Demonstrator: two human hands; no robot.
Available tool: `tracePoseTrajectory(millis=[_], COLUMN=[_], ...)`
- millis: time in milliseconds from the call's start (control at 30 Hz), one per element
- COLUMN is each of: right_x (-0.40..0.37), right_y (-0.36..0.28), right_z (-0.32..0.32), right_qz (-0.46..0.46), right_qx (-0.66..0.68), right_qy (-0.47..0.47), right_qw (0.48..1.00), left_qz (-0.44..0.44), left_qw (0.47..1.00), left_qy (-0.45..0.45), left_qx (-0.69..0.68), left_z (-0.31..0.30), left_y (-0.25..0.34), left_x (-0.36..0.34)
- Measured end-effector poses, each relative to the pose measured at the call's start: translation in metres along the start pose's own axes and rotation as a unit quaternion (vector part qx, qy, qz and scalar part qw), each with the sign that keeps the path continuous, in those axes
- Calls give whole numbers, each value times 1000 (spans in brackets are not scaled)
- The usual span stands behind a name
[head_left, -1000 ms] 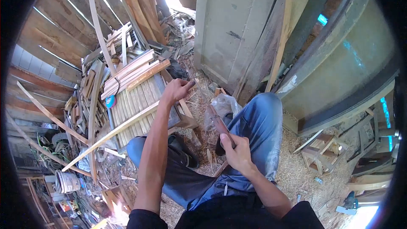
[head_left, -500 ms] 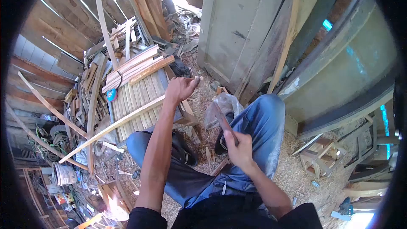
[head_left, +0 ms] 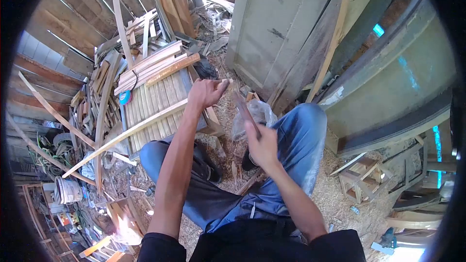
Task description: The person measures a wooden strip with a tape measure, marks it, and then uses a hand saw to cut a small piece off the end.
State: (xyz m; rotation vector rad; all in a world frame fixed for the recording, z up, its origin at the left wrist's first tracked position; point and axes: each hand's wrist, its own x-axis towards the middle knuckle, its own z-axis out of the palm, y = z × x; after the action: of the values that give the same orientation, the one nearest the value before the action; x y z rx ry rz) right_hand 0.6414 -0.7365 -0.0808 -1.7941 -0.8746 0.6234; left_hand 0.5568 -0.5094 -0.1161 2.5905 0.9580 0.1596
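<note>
My left hand (head_left: 208,93) is closed around a long, pale wooden strip (head_left: 131,136) near its upper end. A short bit of the strip sticks out past the fingers, and the rest slopes down to the left across the slatted panel. In my right hand (head_left: 262,143) is a dark, flat, machete-like blade (head_left: 244,110), held over my bent right leg. Its upper end points toward the tip of the strip, slightly blurred and apart from it as far as I can see.
Several cut wood strips (head_left: 155,70) lie on a slatted panel (head_left: 150,116), with a teal tape measure (head_left: 125,97) beside them. A clear plastic bag (head_left: 264,114) sits near my feet. Large grey panels (head_left: 274,24) lean ahead. A small wooden frame (head_left: 364,179) stands right, on shavings.
My right hand has risen and moved slightly left with the blade, whose end is now closer to the strip's tip. My left hand keeps its grip, slightly higher in view.
</note>
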Motion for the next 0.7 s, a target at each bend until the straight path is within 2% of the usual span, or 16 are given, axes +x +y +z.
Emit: tracePoseTrajectory(millis=[67,133,233,267,333,400,433,500,600,633,700], right_x=[7,-3,-53,-63,-52,-15,2,21,-14,-34,-38], right_y=[-6,-14,-10,-8,2,-3,-7,-14,-11,-3,3], right_z=[7,-1,-36,-37,-25,-1,5,12,-15,-26,-29], right_qz=[-28,9,53,52,-2,-55,-57,18,6,-5,-22], right_qx=[-5,-41,-19,6,-42,-21,-19,2,-57,-36,-15], right_qy=[15,-28,-57,-26,-13,27,29,-9,-30,-17,-14], right_qw=[999,999,997,998,999,998,998,1000,998,999,1000], left_qz=[-16,-4,-8,-21,-10,-5,3,4,-3,-16,-10], left_qw=[999,1000,1000,1000,1000,1000,1000,1000,1000,1000,1000], left_qy=[-9,3,19,17,10,-8,17,16,6,-13,16], left_qx=[-27,-19,-14,-16,-7,3,-1,-4,-9,0,-5], left_z=[-1,-1,-1,-1,4,5,6,9,2,-1,0], left_y=[-2,-5,-1,1,0,-3,-3,-8,-4,-2,0], left_x=[-2,2,0,-1,-4,-1,-3,-4,3,3,2])
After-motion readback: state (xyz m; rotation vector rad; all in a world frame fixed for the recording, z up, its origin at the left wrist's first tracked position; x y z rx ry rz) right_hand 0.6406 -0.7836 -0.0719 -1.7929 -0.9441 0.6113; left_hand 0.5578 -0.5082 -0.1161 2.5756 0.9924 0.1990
